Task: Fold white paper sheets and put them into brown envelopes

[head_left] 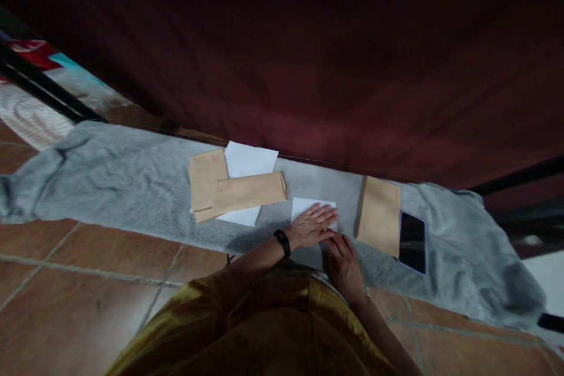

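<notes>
A small white rectangle of paper [302, 205] lies on the grey cloth in front of me. My left hand [312, 225], with a black band on its wrist, is spread flat over it and covers much of the paper. At the paper's lower right edge rests my right hand [344, 264], its fingers stretched out and their tips close to the left fingertips. Whether the paper is folded, I cannot tell. To the left, a long brown envelope [253, 192] lies across white sheets [249, 160] and another brown envelope [203, 171].
At the right, a stack of brown envelopes [379, 214] sits beside a dark-screened phone [413, 241]. The grey cloth [123, 176] covers a narrow surface with wrinkled ends. Behind it hangs a dark red curtain [308, 82]. Below are brown floor tiles [79, 294].
</notes>
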`<state>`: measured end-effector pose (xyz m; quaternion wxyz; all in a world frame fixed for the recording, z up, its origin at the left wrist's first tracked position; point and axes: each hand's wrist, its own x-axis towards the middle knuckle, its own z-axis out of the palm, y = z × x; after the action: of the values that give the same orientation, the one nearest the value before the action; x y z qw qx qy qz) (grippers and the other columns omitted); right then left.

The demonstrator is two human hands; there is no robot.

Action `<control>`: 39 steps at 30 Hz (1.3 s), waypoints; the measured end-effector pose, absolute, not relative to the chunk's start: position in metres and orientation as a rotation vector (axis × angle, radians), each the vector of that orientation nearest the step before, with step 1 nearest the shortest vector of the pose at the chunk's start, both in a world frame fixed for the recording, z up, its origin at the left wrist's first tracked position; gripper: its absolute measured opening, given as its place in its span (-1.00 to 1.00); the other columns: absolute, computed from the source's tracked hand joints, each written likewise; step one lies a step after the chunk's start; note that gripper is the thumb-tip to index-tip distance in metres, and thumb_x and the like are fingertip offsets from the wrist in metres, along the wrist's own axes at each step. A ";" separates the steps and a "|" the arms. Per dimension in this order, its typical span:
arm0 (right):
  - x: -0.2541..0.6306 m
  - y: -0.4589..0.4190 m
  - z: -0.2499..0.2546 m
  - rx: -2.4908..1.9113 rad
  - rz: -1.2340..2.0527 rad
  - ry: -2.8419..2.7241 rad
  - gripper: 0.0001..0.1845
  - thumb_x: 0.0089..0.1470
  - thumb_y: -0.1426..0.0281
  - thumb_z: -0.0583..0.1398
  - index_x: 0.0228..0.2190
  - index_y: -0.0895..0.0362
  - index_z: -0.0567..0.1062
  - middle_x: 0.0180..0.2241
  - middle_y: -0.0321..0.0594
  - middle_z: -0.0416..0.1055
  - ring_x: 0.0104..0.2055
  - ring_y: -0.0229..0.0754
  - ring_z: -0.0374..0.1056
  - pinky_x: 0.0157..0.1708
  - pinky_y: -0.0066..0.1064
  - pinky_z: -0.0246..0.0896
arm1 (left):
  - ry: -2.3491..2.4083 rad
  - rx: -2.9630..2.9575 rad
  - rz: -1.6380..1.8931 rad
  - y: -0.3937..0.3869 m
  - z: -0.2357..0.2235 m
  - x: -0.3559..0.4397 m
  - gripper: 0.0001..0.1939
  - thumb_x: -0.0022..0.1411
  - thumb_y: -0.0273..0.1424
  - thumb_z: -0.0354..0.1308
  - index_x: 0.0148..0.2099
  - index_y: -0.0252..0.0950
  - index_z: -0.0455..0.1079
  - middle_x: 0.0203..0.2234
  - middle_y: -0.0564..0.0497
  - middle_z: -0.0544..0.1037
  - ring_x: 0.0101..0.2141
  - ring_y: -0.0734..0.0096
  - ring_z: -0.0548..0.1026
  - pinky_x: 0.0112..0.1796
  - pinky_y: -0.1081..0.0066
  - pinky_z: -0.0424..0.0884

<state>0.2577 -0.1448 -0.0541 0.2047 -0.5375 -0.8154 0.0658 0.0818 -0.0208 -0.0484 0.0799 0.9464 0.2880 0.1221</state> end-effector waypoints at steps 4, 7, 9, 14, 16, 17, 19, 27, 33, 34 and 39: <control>0.263 -0.145 -0.059 -1.449 0.299 -2.126 -0.49 0.26 0.51 -0.02 0.19 0.10 0.36 0.21 -0.02 0.39 0.30 -0.03 0.26 0.32 0.08 0.14 | 0.814 2.844 0.328 -0.028 -0.047 0.071 -0.47 0.51 -0.09 -0.07 0.42 -0.09 0.18 0.42 0.04 0.17 0.43 0.31 0.03 0.40 0.16 -0.13; 0.267 -0.143 -0.062 -1.454 0.408 -1.945 -0.62 0.35 0.39 -0.04 0.10 0.05 0.41 0.14 -0.05 0.45 0.21 -0.02 0.35 0.23 0.03 0.27 | 0.774 2.857 0.324 -0.034 -0.045 0.062 -0.45 0.50 -0.06 -0.06 0.43 -0.09 0.18 0.42 0.03 0.18 0.43 0.29 0.04 0.40 0.13 -0.14; 0.268 -0.138 -0.062 -1.481 0.445 -1.857 -0.62 0.38 0.32 -0.05 0.08 0.07 0.43 0.11 -0.03 0.46 0.19 0.00 0.36 0.18 0.00 0.32 | 0.755 2.864 0.324 -0.038 -0.043 0.058 -0.43 0.50 -0.05 -0.05 0.43 -0.12 0.17 0.43 0.03 0.17 0.43 0.28 0.02 0.40 0.12 -0.13; 0.264 -0.110 -0.060 -1.462 0.405 -1.944 -0.49 0.41 0.31 -0.12 0.27 0.12 0.32 0.22 0.02 0.37 0.27 0.03 0.29 0.24 0.03 0.26 | 0.716 2.866 0.322 -0.042 -0.044 0.054 -0.43 0.43 -0.01 0.06 0.37 -0.11 0.27 0.40 0.01 0.23 0.43 0.27 0.01 0.40 0.13 -0.10; 0.260 -0.097 -0.062 -1.430 0.359 -2.058 -0.46 0.43 0.31 -0.12 0.33 0.12 0.24 0.28 0.02 0.32 0.32 0.00 0.23 0.27 0.02 0.22 | 0.718 2.869 0.337 -0.043 -0.046 0.054 -0.49 0.41 -0.01 0.09 0.26 -0.12 0.41 0.36 -0.02 0.31 0.42 0.23 0.03 0.40 0.11 -0.11; 0.258 -0.090 -0.064 -1.422 0.330 -2.114 -0.45 0.43 0.30 -0.13 0.35 0.13 0.21 0.31 0.02 0.29 0.35 -0.02 0.20 0.29 0.02 0.19 | 0.720 2.871 0.346 -0.044 -0.048 0.054 -0.51 0.41 0.00 0.09 0.21 -0.14 0.45 0.33 -0.04 0.34 0.42 0.21 0.05 0.40 0.10 -0.11; 0.255 -0.080 -0.067 -1.435 0.276 -2.203 -0.43 0.45 0.29 -0.15 0.38 0.14 0.16 0.35 0.02 0.22 0.40 -0.03 0.12 0.32 0.03 0.13 | 0.723 2.875 0.357 -0.046 -0.050 0.053 -0.52 0.41 0.02 0.08 0.16 -0.16 0.49 0.29 -0.06 0.40 0.41 0.19 0.07 0.41 0.08 -0.13; 0.246 -0.070 -0.070 -1.583 0.077 -2.292 -0.40 0.47 0.25 -0.18 0.39 0.20 0.11 0.42 0.01 0.06 0.47 -0.04 -0.04 0.38 -0.03 -0.06 | 0.793 2.787 0.194 -0.065 -0.039 0.040 -0.31 0.46 0.03 -0.06 0.38 -0.36 0.22 0.31 -0.20 0.37 0.37 0.19 0.20 0.41 0.19 -0.14; 0.238 -0.069 -0.070 -1.710 -0.105 -2.199 -0.43 0.45 0.27 -0.09 0.38 0.18 0.16 0.44 0.03 0.01 0.45 0.06 -0.01 0.36 0.05 -0.06 | 0.935 2.651 0.134 -0.078 -0.028 0.007 -0.37 0.52 -0.02 -0.17 0.48 -0.19 0.04 0.44 -0.05 0.13 0.42 0.29 0.08 0.37 0.24 0.01; 0.237 -0.069 -0.071 -1.720 -0.122 -2.180 -0.43 0.44 0.27 -0.07 0.37 0.18 0.17 0.44 0.04 0.02 0.44 0.07 0.00 0.35 0.05 -0.05 | 0.996 2.643 0.148 -0.075 -0.028 0.000 -0.39 0.52 -0.04 -0.17 0.47 -0.18 0.05 0.43 -0.04 0.16 0.41 0.29 0.11 0.35 0.23 0.05; 0.234 -0.068 -0.073 -1.719 -0.180 -2.167 -0.44 0.44 0.25 -0.04 0.35 0.19 0.22 0.41 0.06 0.08 0.42 0.07 0.06 0.35 0.02 -0.05 | 1.616 2.566 0.374 -0.029 -0.017 -0.043 -0.29 0.46 -0.04 -0.04 0.49 -0.27 0.01 0.46 -0.18 0.04 0.44 0.06 -0.03 0.38 0.03 -0.04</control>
<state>0.2341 -0.0685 -0.0735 0.1838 -0.6097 -0.7684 -0.0639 -0.0427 -0.0293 -0.0174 0.0430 0.8390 0.5285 0.1221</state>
